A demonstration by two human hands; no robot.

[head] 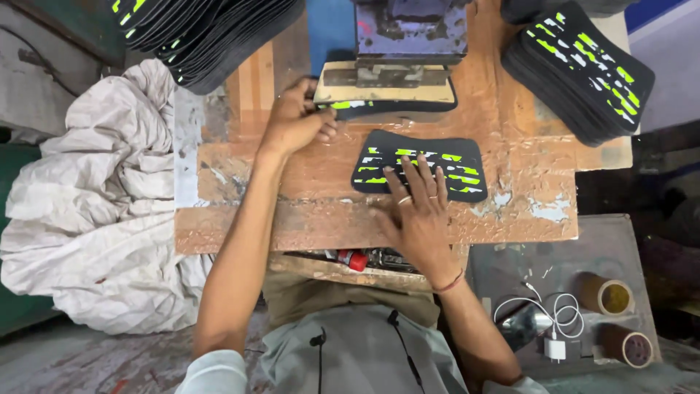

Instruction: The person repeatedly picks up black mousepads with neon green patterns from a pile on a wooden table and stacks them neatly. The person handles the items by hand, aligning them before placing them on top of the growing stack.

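The right hand (417, 211) lies flat, fingers spread, on a black patterned piece (419, 165) on the worktop (510, 211). The left hand (295, 120), curled, grips another piece (350, 107) mostly hidden under the press plate (385, 86); whether it pinches tight is unclear

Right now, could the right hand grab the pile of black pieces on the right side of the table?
Probably yes. The right hand lies flat on a black patterned piece, and the stack sits farther right with only bare tabletop between them.

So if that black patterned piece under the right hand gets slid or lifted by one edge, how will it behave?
The black patterned piece looks thin and lies flat on the worn table, so it is probably light and would droop when lifted. Under the right hand it should slide, not roll. The stack suggests flexible sheets.
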